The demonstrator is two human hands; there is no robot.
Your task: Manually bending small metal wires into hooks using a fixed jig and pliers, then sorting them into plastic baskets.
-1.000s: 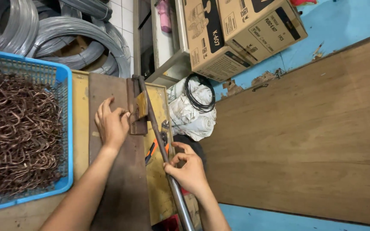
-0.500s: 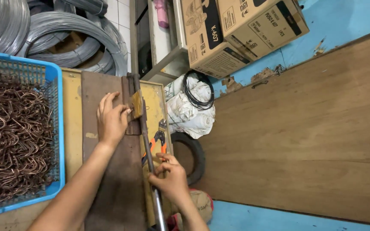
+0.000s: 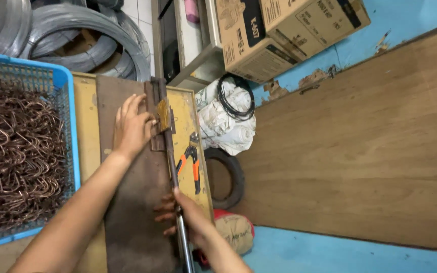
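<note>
Now the right hand (image 3: 188, 220) has slid nearer along the metal lever bar (image 3: 170, 156), fingers wrapped round it.
Left hand (image 3: 132, 126) stays flat, open, on the brown plate (image 3: 132, 222); the bar runs near-to-far.

Long grey metal lever bar (image 3: 174, 182) lying lengthwise along brown plate (image 3: 132, 212), hinged at far end.

Even, soft daylight falling across scene; faint shadows showing; slight motion blur softening near edge; no glare.

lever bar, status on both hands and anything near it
Left hand flat on brown plate at hinge. Right hand grips lever bar. Orange pliers lie beside bar.
</note>
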